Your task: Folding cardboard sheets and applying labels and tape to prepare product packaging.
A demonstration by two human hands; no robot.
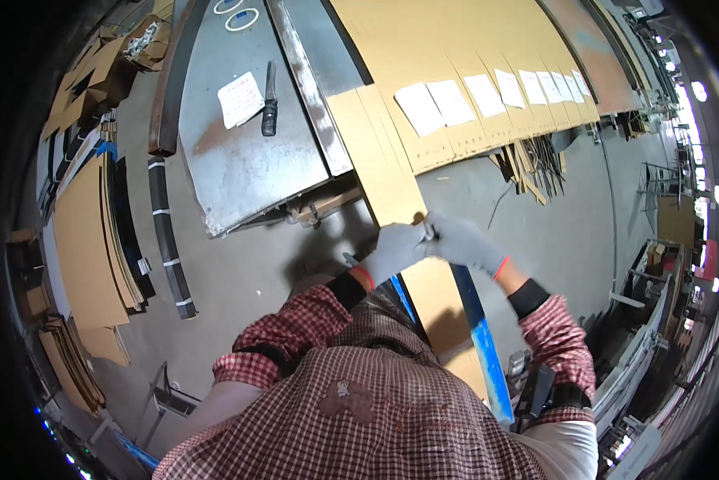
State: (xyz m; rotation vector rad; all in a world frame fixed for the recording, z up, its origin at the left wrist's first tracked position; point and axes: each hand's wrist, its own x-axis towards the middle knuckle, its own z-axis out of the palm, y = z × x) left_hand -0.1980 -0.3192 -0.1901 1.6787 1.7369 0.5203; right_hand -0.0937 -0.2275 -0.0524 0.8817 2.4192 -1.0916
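**boxguy:** Head view, looking down at my own mitts. Both of them are in grey knit gloves, and they meet right over the long cardboard strip that runs from the steel table down toward my body. My left hand is curled shut, pinching the strip's edge near the middle. My right hand is closed too, gripping just beside the left one, with something small and dark between them that I honestly can't make out.

**tapehead:** How does that strip handle? Looks floppy.

**boxguy:** I'd say light, but long and bendy. Corrugated board is stiff along the flutes, creases easily across them, and the raw edges fray. The gloves give decent grip on the matte brown face. I'd hold it by the long edges, hands apart, not by one end, or it'll likely sag and kink.

**tapehead:** What else is around it?

**boxguy:** A blue rail lies just beside the strip, on its right, glossy and scuffed. Past the strip's far end is a big flat cardboard sheet with a row of white paper labels. On the table, left of the strip, sit a black-handled knife and a white slip. Two tape rolls are at the table's far end. Stacked brown boards are well off to the left.
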